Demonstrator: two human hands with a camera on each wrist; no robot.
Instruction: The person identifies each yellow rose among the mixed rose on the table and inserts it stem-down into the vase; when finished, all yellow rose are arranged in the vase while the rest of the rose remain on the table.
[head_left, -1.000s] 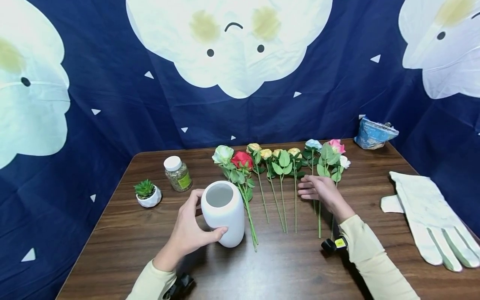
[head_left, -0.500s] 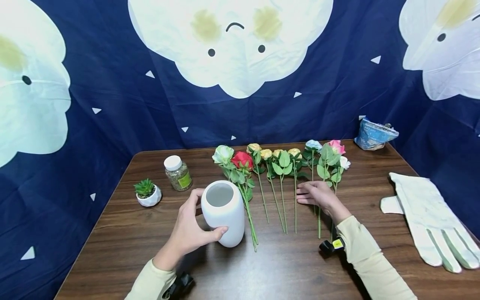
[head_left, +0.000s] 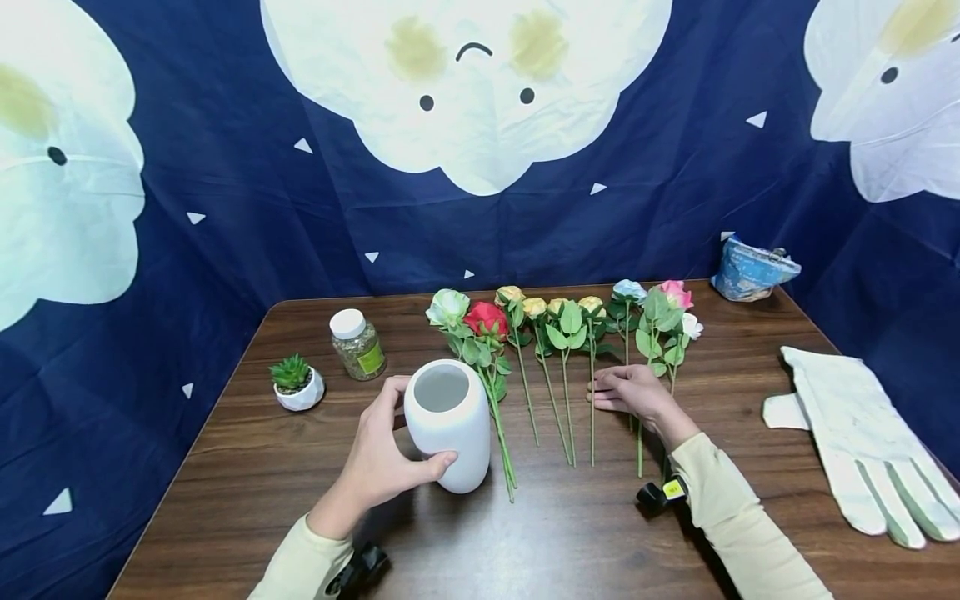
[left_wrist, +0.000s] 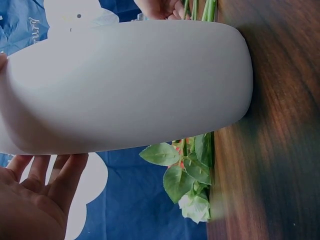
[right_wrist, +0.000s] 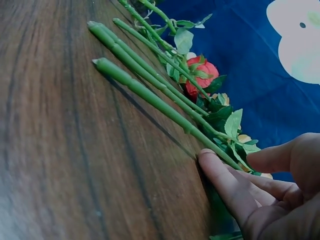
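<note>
Vase (head_left: 448, 442), white, is gripped by L hand (head_left: 378, 457) & R hand (head_left: 637, 392) touches stem (head_left: 592, 437) of yellow rose (head_left: 591, 306) on desk (head_left: 555, 542), tho I can't tell if it's pinching.

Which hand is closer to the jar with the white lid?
The left hand. It holds the vase in front of the jar and slightly to its right; the right hand is much farther right, by a flower stem.
</note>
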